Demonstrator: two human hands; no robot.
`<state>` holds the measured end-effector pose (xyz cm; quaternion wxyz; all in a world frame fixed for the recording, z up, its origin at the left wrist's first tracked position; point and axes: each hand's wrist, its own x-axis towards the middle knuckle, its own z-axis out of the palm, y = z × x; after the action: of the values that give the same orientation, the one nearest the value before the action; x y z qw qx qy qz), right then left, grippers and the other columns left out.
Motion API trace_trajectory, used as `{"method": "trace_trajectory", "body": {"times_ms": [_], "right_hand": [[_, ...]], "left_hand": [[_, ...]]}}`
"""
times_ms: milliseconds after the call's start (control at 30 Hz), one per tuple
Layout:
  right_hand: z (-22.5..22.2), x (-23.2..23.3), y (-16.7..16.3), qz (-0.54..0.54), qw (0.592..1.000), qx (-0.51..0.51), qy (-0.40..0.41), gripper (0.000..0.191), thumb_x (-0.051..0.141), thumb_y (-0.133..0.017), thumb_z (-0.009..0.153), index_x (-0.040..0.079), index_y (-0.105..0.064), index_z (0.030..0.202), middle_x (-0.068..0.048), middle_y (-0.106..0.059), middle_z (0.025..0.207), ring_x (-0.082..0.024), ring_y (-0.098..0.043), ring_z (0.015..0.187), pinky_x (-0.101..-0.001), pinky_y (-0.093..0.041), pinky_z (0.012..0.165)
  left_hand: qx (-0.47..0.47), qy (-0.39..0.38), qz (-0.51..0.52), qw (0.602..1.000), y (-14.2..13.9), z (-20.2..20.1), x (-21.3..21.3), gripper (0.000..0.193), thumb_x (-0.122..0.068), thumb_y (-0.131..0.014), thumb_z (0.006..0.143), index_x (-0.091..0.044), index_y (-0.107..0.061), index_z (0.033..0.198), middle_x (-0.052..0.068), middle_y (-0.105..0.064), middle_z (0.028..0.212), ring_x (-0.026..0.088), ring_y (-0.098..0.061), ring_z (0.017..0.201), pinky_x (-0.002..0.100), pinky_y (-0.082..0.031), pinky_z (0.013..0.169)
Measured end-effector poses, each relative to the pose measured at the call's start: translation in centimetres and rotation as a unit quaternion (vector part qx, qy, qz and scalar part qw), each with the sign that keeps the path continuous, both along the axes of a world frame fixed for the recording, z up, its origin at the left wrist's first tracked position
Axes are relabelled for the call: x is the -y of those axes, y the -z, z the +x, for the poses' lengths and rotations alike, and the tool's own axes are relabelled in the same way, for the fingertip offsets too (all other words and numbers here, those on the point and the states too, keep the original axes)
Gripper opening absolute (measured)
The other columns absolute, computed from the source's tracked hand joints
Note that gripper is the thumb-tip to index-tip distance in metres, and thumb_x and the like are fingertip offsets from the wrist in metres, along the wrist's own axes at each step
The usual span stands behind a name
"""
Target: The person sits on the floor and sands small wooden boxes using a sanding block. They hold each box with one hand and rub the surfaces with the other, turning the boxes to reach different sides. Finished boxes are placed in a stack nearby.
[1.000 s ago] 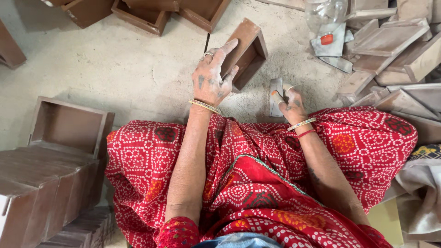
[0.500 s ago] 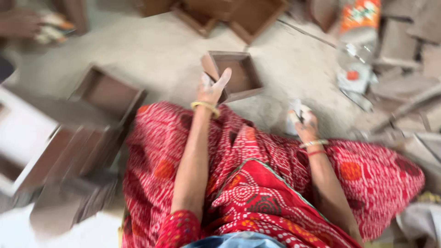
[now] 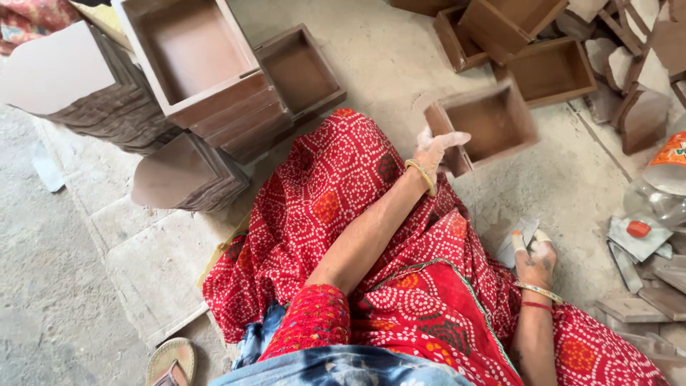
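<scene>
My left hand (image 3: 437, 149) grips the near corner of a small open brown wooden box (image 3: 493, 121) that rests on the dusty floor just beyond my knee. My right hand (image 3: 537, 259) sits low at the right, fingers closed on a grey piece of sandpaper (image 3: 516, 241) held against the floor. Both wrists wear bangles. A red dotted cloth (image 3: 343, 193) covers my lap between the two arms.
Stacked brown wooden boxes (image 3: 196, 61) and piles of flat wooden lids (image 3: 187, 177) stand at the upper left. More open boxes (image 3: 547, 68) lie at the top right. A plastic bottle (image 3: 661, 182) and wood scraps (image 3: 632, 307) sit at the right. A sandal (image 3: 170, 361) lies at the bottom left.
The view has swung left, bringing the stacks of boxes into sight. My left hand has kept hold of the box, which now lies open side up. My right hand still holds the sandpaper.
</scene>
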<state>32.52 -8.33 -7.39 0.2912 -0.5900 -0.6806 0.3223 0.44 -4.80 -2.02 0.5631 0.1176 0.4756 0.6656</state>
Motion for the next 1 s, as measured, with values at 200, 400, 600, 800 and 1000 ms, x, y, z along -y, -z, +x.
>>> {"method": "trace_trajectory", "body": {"times_ms": [200, 400, 600, 800, 1000], "right_hand": [[0.0, -0.4, 0.5, -0.026, 0.999, -0.033, -0.022, 0.031, 0.016, -0.071, 0.097, -0.005, -0.065, 0.119, -0.014, -0.075, 0.099, -0.015, -0.068, 0.084, -0.0299, -0.052, 0.073], [-0.5, -0.8, 1.0, -0.053, 0.998, 0.046, -0.001, 0.031, 0.018, -0.072, 0.098, -0.004, -0.068, 0.119, -0.014, -0.076, 0.096, -0.016, -0.067, 0.08, -0.0307, -0.051, 0.07], [-0.3, -1.0, 1.6, -0.08, 0.997, -0.019, -0.009, 0.036, 0.023, -0.072, 0.097, -0.002, -0.065, 0.123, -0.012, -0.075, 0.098, -0.012, -0.065, 0.08, -0.0279, -0.049, 0.067], [0.1, -1.0, 2.0, -0.068, 0.996, 0.057, -0.01, 0.034, 0.024, -0.073, 0.097, -0.002, -0.069, 0.119, -0.014, -0.074, 0.093, -0.015, -0.065, 0.076, -0.0314, -0.05, 0.066], [0.4, -1.1, 2.6, -0.061, 0.996, 0.058, -0.019, 0.033, 0.024, -0.073, 0.098, -0.002, -0.071, 0.118, -0.016, -0.074, 0.091, -0.017, -0.066, 0.075, -0.0338, -0.051, 0.067]], "left_hand": [[0.041, -0.214, 0.19, 0.957, -2.5, -2.7, 0.7, 0.07, -0.027, -0.089, 0.073, -0.004, -0.053, 0.128, 0.008, -0.066, 0.107, 0.021, -0.066, 0.098, 0.037, -0.058, 0.092], [0.213, -0.305, 0.215, 0.903, -1.7, -7.7, -1.7, 0.054, -0.02, -0.083, 0.081, 0.003, -0.051, 0.118, 0.018, -0.065, 0.114, 0.029, -0.067, 0.108, 0.044, -0.056, 0.1], [0.424, -0.491, 0.035, 0.76, -5.5, -14.9, -4.0, 0.064, -0.015, -0.079, 0.085, 0.0, -0.045, 0.137, 0.022, -0.047, 0.137, 0.04, -0.056, 0.124, 0.058, -0.055, 0.096], [0.444, -0.54, -0.032, 0.714, -4.9, -18.5, -4.8, 0.07, -0.008, -0.074, 0.083, -0.008, -0.037, 0.142, 0.017, -0.044, 0.145, 0.043, -0.056, 0.127, 0.062, -0.055, 0.099], [0.401, -0.458, -0.002, 0.794, -1.5, -18.5, -4.9, 0.039, -0.013, -0.055, 0.094, 0.009, -0.054, 0.127, 0.022, -0.057, 0.132, 0.034, -0.06, 0.118, 0.052, -0.051, 0.101]]}}
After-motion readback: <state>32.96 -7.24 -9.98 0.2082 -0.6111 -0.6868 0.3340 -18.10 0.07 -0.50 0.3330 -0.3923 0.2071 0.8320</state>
